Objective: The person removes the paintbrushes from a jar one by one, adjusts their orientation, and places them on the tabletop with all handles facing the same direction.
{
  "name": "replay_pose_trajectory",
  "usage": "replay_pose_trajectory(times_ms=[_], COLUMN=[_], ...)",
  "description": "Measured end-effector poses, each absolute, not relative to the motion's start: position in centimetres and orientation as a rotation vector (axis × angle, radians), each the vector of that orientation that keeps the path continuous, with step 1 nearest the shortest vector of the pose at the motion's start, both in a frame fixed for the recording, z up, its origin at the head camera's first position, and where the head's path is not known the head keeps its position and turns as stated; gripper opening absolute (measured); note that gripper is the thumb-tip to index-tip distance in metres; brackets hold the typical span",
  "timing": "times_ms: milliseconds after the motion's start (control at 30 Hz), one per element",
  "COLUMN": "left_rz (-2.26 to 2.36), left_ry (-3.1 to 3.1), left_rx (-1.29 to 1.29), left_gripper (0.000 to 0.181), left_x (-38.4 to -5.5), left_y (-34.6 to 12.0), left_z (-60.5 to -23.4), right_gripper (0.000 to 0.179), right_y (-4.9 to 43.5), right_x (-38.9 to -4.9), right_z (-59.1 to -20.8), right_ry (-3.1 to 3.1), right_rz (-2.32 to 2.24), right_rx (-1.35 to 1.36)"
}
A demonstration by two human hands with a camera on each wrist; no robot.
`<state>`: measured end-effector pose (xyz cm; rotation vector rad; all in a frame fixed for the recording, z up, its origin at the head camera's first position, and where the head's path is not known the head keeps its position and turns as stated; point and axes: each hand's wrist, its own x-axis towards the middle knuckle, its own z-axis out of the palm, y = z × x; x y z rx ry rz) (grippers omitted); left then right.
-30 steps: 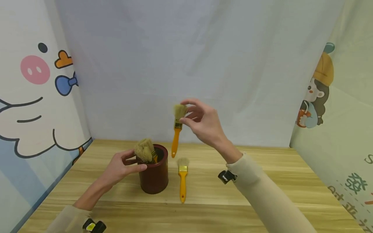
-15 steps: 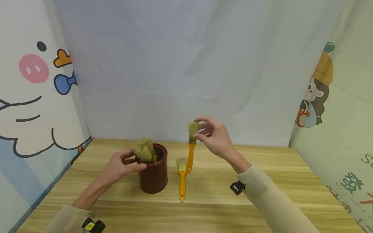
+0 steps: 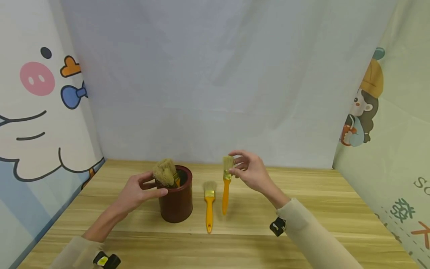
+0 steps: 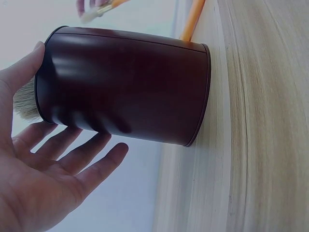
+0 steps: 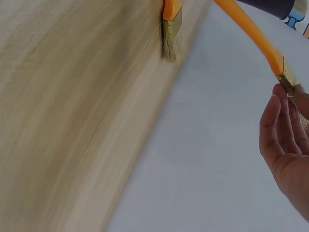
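My left hand (image 3: 134,192) holds the dark red cylindrical pot (image 3: 175,205) near its rim, thumb on the near side and fingers along the other side. Tan bristles of a paintbrush (image 3: 164,173) stick out over the pot's left rim; its handle goes down inside. To the right, my right hand (image 3: 252,171) pinches a second paintbrush (image 3: 226,192) at its metal band and bristles, with the orange handle hanging down over the table. Between it and the pot, a paintbrush (image 3: 209,209) with a yellow-orange handle lies on the wood, bristles pointing away from me.
The wood-grain table (image 3: 302,231) runs back to a pale hanging cloth (image 3: 215,74). Printed cartoon sheets stand on both sides, a white figure (image 3: 33,130) at left and a capped figure (image 3: 364,104) at right.
My right hand has carried its paintbrush down and to the right, past the lying one, closer to the table. The left hand and the pot have stayed in place.
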<state>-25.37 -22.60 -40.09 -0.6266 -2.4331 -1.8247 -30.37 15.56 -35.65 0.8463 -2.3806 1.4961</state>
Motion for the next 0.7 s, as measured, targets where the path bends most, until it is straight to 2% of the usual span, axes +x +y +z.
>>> replay_pose_trajectory(times_ms=[700], left_rz=[-1.835], left_ry=[-2.437], left_rx=[-0.622], left_gripper=[0.07], left_x=[-25.3], left_y=[-22.6], left_z=[-40.0], right_gripper=[0.044], right_y=[16.1], right_x=[-31.9], right_z=[-39.5], right_ry=[-2.506], right_rz=[1.688], right_rx=[0.801])
